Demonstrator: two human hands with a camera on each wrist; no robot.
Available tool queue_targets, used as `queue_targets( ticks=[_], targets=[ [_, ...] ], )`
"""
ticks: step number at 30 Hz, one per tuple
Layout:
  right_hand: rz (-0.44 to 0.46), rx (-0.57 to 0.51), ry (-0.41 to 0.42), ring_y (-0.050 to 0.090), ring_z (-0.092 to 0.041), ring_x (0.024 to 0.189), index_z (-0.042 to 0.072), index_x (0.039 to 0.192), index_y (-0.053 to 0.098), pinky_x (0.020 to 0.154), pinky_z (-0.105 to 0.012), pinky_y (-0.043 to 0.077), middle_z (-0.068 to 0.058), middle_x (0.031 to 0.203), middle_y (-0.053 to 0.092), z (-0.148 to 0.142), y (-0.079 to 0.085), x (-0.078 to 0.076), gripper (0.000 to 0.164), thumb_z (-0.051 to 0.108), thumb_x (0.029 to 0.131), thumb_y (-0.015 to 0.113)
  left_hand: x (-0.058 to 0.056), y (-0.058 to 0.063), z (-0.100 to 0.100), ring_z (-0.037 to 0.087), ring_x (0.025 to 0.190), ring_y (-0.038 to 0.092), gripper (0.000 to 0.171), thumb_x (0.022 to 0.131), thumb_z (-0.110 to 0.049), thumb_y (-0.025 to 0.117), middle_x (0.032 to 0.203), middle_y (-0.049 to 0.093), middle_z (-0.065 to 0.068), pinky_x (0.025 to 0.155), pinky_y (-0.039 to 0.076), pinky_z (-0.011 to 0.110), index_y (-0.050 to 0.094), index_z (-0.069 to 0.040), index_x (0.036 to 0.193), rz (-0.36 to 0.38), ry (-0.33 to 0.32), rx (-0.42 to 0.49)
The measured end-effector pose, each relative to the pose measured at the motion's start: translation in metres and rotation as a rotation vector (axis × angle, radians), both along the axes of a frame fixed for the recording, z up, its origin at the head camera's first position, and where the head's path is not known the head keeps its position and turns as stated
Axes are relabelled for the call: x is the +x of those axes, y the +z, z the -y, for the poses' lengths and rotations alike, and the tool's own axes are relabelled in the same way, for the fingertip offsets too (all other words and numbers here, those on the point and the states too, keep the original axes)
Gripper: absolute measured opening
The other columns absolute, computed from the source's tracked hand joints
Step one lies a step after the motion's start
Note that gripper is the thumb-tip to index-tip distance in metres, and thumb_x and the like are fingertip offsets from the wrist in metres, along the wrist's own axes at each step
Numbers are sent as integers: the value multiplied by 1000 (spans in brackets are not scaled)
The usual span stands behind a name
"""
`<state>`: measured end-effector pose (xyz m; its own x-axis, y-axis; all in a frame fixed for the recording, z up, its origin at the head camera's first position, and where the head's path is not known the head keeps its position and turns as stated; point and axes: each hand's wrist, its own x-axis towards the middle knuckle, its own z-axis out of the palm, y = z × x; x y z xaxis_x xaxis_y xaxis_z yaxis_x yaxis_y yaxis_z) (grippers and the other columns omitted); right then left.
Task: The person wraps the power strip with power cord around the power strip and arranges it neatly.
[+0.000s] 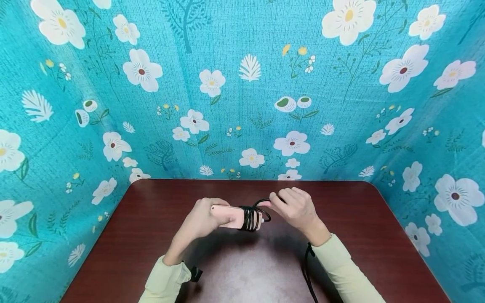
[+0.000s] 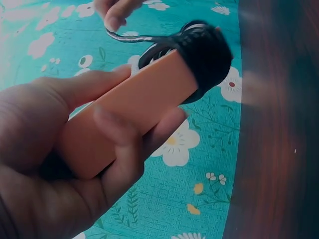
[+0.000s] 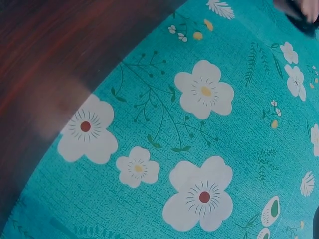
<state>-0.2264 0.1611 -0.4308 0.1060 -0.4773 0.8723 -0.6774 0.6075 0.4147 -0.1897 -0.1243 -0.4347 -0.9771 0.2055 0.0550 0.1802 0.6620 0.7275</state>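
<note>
My left hand [image 1: 206,216] grips one end of a slim pink rectangular block [image 2: 134,109], with thumb and fingers around its sides. Several turns of black cord [image 1: 250,219] are wound about the block's other end, bunched thickly in the left wrist view. To the right, my right hand [image 1: 295,208] pinches a loose stretch of that cord, which runs taut from the coils to its fingertips in the left wrist view. Only a blurred sliver of a hand and some black cord show at the top right corner of the right wrist view.
Both hands are above a dark red-brown table [image 1: 151,219] with rounded far corners. A turquoise floral cloth [image 1: 227,126] hangs behind and on both sides. A black cable [image 1: 307,273] hangs by the right sleeve, and a small black device [image 1: 195,273] sits at the left cuff.
</note>
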Motion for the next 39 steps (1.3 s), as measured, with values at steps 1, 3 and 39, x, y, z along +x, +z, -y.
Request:
queue_targets(
  ticks=[1,3,39],
  targets=[
    [5,6,7,23,-10,47,7,72,65,44,-24,21,1,58,38,0,-1,-1,45,39,105,64,0,0,1,17,89,62,27,81,-28,91,102,78,-3,73,53,33,81,-22,105,23,-22,5],
    [24,19,19,25,-10,47,8,73,66,44,-24,23,1,58,39,0,-3,-2,45,40,105,63,1,0,2,17,84,59,27,82,-29,90,100,77,-3,68,51,32,81,-23,106,57,-69,17],
    [632,-6,358,49,-1,56,9,92,76,51,-16,43,2,73,67,-3,-55,-13,39,42,103,60,23,-17,0,12,59,65,27,86,-23,86,84,76,7,51,58,47,79,-16,111,133,-402,377]
  ],
)
